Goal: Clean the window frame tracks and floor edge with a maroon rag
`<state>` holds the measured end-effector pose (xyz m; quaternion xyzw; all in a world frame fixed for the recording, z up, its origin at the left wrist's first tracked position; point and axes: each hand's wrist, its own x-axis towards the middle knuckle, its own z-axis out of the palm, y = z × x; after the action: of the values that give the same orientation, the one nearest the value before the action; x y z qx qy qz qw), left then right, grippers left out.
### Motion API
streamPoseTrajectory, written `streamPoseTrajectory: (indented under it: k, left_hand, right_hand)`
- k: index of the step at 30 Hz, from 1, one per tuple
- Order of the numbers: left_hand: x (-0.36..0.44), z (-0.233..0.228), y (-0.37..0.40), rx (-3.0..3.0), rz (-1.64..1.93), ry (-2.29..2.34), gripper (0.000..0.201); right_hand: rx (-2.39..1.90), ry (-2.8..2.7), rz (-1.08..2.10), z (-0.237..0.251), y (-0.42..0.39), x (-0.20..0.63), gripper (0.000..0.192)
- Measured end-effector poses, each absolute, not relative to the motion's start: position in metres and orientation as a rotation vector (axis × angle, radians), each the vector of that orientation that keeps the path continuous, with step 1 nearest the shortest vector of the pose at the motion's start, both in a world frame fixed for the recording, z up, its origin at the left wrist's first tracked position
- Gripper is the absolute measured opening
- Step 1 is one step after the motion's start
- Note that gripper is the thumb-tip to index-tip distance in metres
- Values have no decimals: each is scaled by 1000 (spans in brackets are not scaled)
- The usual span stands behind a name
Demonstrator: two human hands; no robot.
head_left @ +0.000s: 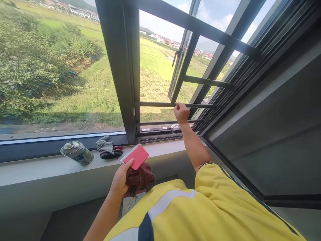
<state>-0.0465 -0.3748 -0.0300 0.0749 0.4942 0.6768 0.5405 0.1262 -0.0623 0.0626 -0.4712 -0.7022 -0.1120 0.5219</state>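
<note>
My left hand (120, 180) is closed around a red plastic scraper (137, 157) with a pale edge, and a bunched dark brown cloth (141, 177) hangs from the same grip. Stretched out toward the window, my right hand (181, 112) forms a fist at a dark horizontal guard bar (156, 104). It sits just below the corner of the open window sash (179, 73). Whatever those fingers pinch, if anything, is hidden from me.
On the white sill (105, 166), a spray can (77, 153) stands beside a grey cloth (104, 145) and a dark-bristled brush (111, 154). A fixed glass pane is at the left. Dark sliding tracks (160, 136) run along the window's bottom, with bars crossing the opening.
</note>
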Motion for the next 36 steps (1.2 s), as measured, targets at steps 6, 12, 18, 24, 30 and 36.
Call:
streamPoseTrajectory:
  k: [6,12,18,24,30,36]
  left_hand:
    - [-49,-34,-372,224,1616,1170,29]
    - [-47,-34,-372,215,1609,1152,30]
    - [-48,-33,-374,211,1609,1171,30]
    - [-48,-28,-375,213,1617,1202,33]
    - [-40,-7,-366,319,1565,1227,37]
    - [-26,15,-325,485,1489,1174,56]
  right_hand:
    - [-1160,-1791,-268,58,-63,121,30]
    - [-1266,-1832,-289,66,-61,119,30]
    - [-1257,-1848,-372,66,-55,117,23]
    - [-1272,-1607,-291,68,-51,127,19]
    - [-996,-1529,609,41,-113,151,28]
    - [-562,-1668,1826,-2,-207,139,65]
